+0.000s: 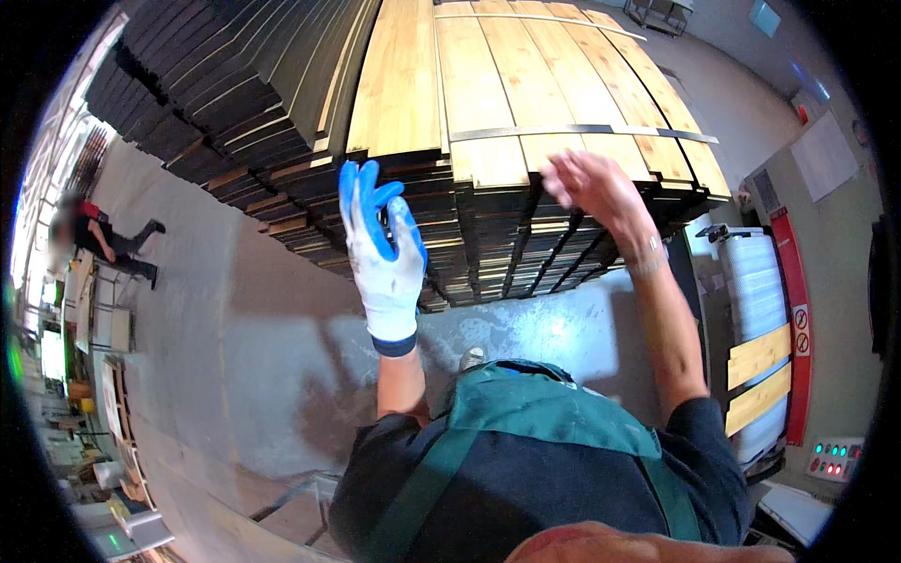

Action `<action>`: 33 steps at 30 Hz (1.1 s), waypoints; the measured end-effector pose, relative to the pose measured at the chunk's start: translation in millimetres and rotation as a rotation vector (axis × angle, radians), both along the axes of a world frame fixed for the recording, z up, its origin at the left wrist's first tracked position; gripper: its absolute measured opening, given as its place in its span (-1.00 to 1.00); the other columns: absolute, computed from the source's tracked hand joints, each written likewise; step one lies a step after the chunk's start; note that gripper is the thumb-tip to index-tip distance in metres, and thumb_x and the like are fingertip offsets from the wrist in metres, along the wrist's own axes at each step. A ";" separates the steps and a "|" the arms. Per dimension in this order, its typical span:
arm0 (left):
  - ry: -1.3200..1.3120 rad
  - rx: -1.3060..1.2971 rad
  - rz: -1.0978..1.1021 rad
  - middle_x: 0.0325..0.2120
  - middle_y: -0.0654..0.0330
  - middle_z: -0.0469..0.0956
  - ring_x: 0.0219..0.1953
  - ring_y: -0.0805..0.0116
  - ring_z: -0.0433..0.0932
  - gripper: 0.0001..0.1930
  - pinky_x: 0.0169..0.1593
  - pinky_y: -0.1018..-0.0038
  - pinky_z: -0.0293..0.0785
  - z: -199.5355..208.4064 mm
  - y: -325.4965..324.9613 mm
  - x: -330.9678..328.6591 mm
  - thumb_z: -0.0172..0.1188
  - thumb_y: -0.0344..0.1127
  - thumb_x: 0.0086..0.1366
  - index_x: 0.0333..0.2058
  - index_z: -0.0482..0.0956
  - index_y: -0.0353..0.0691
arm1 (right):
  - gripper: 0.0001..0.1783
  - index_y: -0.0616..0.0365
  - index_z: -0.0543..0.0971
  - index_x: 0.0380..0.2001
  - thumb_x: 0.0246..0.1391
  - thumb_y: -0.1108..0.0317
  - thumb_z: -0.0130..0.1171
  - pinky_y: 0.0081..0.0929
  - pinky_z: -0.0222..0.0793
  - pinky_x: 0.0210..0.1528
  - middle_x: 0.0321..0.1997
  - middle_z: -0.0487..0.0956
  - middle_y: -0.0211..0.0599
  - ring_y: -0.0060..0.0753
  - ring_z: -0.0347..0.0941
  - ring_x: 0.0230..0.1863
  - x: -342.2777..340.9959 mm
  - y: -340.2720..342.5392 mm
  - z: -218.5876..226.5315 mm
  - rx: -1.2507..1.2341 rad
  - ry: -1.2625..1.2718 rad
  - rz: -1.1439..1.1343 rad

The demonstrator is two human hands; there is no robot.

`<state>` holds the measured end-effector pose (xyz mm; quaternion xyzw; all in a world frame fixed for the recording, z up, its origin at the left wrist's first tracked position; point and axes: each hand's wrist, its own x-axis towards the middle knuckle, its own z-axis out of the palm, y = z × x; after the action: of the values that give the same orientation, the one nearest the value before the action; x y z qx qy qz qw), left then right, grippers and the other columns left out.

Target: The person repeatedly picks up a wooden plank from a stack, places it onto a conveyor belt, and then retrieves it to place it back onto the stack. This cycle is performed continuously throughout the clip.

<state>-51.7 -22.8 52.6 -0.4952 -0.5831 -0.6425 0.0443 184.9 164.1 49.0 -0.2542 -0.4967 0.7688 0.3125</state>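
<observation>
My left hand wears a white knit glove with blue-coated fingers. It is raised before the near end of the board stack, fingers stretched and apart, holding nothing. My right hand is bare, with a band at the wrist, and hovers by the front edge of the top boards. Its fingers are loosely bent and a little blurred, and nothing shows in them. Light wooden boards with dark edges lie side by side on the tall stack. A flat strap crosses them near the front, and another strap crosses farther back.
More dark-edged boards are piled at the left. A wrapped stack with two light boards stands at the right, beside a red post and a button panel. Another person is on the grey floor at far left.
</observation>
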 end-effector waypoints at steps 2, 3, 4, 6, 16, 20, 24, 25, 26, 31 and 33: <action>0.031 -0.090 -0.049 0.23 -0.02 0.30 -0.15 0.35 0.58 -0.58 -0.09 0.48 0.50 -6.7 2.7 -8.7 -0.05 -0.38 0.46 0.24 0.26 -0.35 | -0.56 0.30 0.51 -0.06 0.33 0.09 0.01 -0.45 0.52 -0.19 -0.18 0.62 -0.19 -0.43 0.58 -0.22 -57.0 11.9 27.6 0.047 -0.111 0.012; 0.092 -0.089 -0.023 0.24 -0.03 0.27 -0.18 0.36 0.59 -0.60 -0.09 0.45 0.51 -5.1 3.9 -7.1 -0.03 -0.40 0.44 0.22 0.29 -0.35 | -0.52 0.30 0.51 -0.08 0.32 0.02 0.02 -0.42 0.54 -0.21 -0.22 0.61 -0.19 -0.42 0.59 -0.24 -79.3 20.2 34.5 0.133 -0.142 0.027; 0.099 -0.088 -0.019 0.24 -0.05 0.26 -0.20 0.35 0.59 -0.60 -0.09 0.45 0.52 -3.9 5.3 -6.1 -0.02 -0.41 0.43 0.21 0.31 -0.34 | -0.48 0.29 0.51 -0.10 0.30 -0.04 0.03 -0.39 0.55 -0.23 -0.26 0.61 -0.18 -0.40 0.59 -0.26 -99.9 27.1 38.7 0.216 -0.174 0.044; -0.005 -0.067 -0.085 0.25 -0.20 0.20 -0.28 0.23 0.61 -0.52 -0.07 0.32 0.53 -5.1 5.0 -7.2 0.11 -0.49 0.28 0.18 0.34 -0.29 | -0.38 0.27 0.50 -0.14 0.21 -0.18 0.10 -0.31 0.59 -0.30 -0.30 0.60 -0.19 -0.38 0.61 -0.31 -137.8 31.0 47.7 0.339 -0.313 -0.028; 0.159 -0.173 -0.416 0.05 -0.19 0.43 -0.19 0.18 0.63 -0.62 -0.01 0.34 0.50 7.9 5.6 10.9 0.14 -0.43 0.28 0.07 0.45 -0.35 | -0.41 0.33 0.58 -0.50 -0.02 -0.12 0.36 -0.57 0.27 -0.51 -0.51 0.55 -0.37 -0.58 0.41 -0.51 -146.8 80.4 18.0 0.536 -0.379 -0.242; -0.416 -0.188 -0.789 -0.22 0.05 0.62 -0.17 0.37 0.58 -0.69 -0.03 0.46 0.45 -12.9 -9.6 4.0 0.04 -0.29 0.42 -0.05 0.53 -0.44 | -0.36 0.44 0.64 -0.32 0.01 -0.09 0.36 -0.63 0.28 -0.43 -0.43 0.58 -0.40 -0.65 0.38 -0.45 -85.1 36.6 28.5 0.499 -0.551 -0.242; -0.195 -0.264 -0.488 -0.26 0.04 0.63 -0.21 0.31 0.60 -0.68 -0.06 0.43 0.48 -76.7 -13.2 32.8 0.04 -0.27 0.45 -0.04 0.51 -0.46 | -0.48 0.36 0.64 -0.26 0.03 0.02 0.39 -0.63 0.44 -0.39 -0.41 0.63 -0.33 -0.64 0.51 -0.45 1.7 -42.5 33.4 0.362 -0.516 -0.260; -0.136 -0.282 -0.585 -0.28 0.00 0.62 -0.23 0.27 0.61 -0.71 -0.10 0.42 0.49 -72.9 -15.5 43.7 0.05 -0.31 0.43 -0.05 0.51 -0.45 | -0.49 0.39 0.62 -0.23 0.05 0.05 0.37 -0.64 0.44 -0.39 -0.39 0.63 -0.33 -0.64 0.51 -0.45 20.2 -65.1 35.1 0.335 -0.499 -0.262; -0.075 -0.295 -0.699 -0.30 -0.03 0.62 -0.24 0.23 0.61 -0.74 -0.13 0.40 0.50 -64.1 -14.1 55.6 0.05 -0.34 0.42 -0.06 0.51 -0.44 | -0.53 0.41 0.60 -0.21 0.07 0.13 0.37 -0.64 0.45 -0.37 -0.36 0.63 -0.32 -0.63 0.51 -0.42 37.9 -82.6 22.9 0.303 -0.320 -0.307; 0.145 -0.437 -1.057 -0.38 -0.12 0.53 -0.33 -0.04 0.56 -0.83 -0.28 0.23 0.47 -70.8 0.1 106.6 0.02 -0.35 0.42 -0.25 0.49 -0.35 | -0.59 0.44 0.55 -0.15 0.04 0.32 0.38 -0.63 0.44 -0.27 -0.29 0.60 -0.34 -0.63 0.48 -0.33 104.1 -165.9 13.7 0.097 -0.154 -0.575; 0.091 -0.470 -1.177 -0.29 -0.16 0.55 -0.23 -0.07 0.57 -0.79 -0.18 0.24 0.49 -85.8 4.0 130.9 -0.03 -0.33 0.45 -0.13 0.50 -0.36 | -0.60 0.42 0.56 -0.18 0.03 0.31 0.39 -0.65 0.37 -0.35 -0.34 0.58 -0.37 -0.67 0.44 -0.38 126.0 -186.7 5.8 0.130 -0.205 -0.730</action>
<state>79.2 -18.8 -33.1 -0.7560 -0.3365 -0.3924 -0.4015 310.9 -22.6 54.8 -0.4694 -0.4498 0.5445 0.5299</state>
